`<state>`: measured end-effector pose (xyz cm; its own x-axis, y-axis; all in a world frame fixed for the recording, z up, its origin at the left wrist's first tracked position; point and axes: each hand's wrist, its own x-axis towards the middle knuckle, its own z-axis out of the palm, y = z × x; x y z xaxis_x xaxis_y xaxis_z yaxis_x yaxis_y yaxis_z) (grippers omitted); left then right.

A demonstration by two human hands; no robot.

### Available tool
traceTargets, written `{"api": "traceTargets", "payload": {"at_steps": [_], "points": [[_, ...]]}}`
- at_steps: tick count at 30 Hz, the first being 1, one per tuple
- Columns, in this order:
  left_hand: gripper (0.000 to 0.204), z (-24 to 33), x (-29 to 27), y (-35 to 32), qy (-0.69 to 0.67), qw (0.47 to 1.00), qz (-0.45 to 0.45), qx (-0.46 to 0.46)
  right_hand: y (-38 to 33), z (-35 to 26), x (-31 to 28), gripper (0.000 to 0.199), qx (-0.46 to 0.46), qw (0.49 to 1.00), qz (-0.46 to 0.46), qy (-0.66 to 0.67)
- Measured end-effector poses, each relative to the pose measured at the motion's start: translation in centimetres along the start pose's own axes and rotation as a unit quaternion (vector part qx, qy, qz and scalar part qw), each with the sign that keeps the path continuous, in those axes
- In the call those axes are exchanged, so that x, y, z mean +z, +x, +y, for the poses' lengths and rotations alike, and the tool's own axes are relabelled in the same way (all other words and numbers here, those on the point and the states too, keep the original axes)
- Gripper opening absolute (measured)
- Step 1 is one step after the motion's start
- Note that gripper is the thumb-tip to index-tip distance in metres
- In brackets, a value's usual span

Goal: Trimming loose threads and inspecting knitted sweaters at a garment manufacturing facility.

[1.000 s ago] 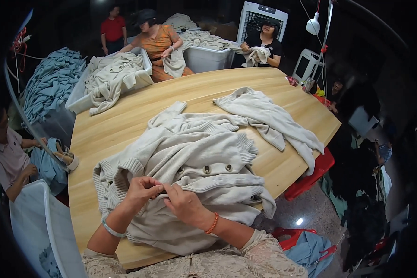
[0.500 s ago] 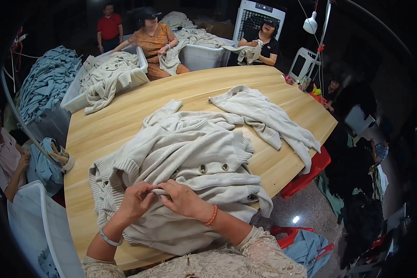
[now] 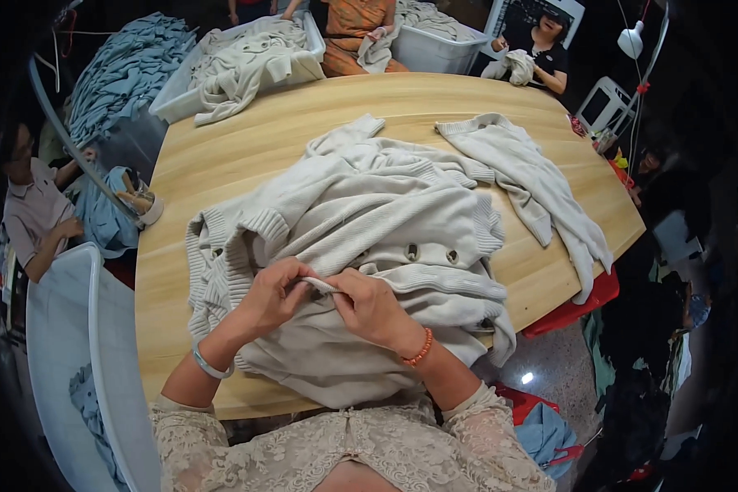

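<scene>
A pile of cream knitted cardigans [image 3: 336, 205] with dark buttons and ribbed edges lies in front of me. Both my hands are over its near part, pinching a narrow edge of the cream knit. My left hand [image 3: 275, 291] is closed on one end, thumb against fingers. A short way to its right, my right hand [image 3: 373, 303] grips the same edge, so a small strip shows between them. Which part of the garment this edge belongs to, I cannot tell. Another cream knit garment [image 3: 525, 172] lies spread out farther right.
The wooden table [image 3: 213, 164] carries the garments. White tubs of cream knitwear [image 3: 246, 61] stand along its far side, beside a heap of blue garments [image 3: 127, 74]. A translucent bin [image 3: 61, 320] is at left, a red stool [image 3: 578, 303] at right. Several people sit around.
My view has tilted lower, so everything sits higher and farther right in the picture. My hands keep hold of the knit edge, with slightly more of it showing between them.
</scene>
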<state>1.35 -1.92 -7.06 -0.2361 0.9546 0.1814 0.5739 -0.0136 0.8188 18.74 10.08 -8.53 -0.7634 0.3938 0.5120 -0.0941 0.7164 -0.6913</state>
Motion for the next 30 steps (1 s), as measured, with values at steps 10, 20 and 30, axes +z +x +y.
{"api": "traceTargets", "payload": {"at_steps": [10,20,30], "points": [[0.016,-0.2,-1.9,1.4,0.059,0.997,0.015,-0.043,-1.6,-1.4,-4.8,0.014,0.079,0.983,-0.038,-0.164],[0.013,0.8,-2.8,2.0,-0.229,0.956,-0.153,-0.101,-1.8,0.4,-4.4,0.015,0.087,0.994,-0.006,-0.069],[0.016,1.7,-2.8,2.0,0.01,0.986,-0.097,-0.133,-2.2,0.2,-4.0,0.016,0.058,0.992,-0.009,-0.11]]}}
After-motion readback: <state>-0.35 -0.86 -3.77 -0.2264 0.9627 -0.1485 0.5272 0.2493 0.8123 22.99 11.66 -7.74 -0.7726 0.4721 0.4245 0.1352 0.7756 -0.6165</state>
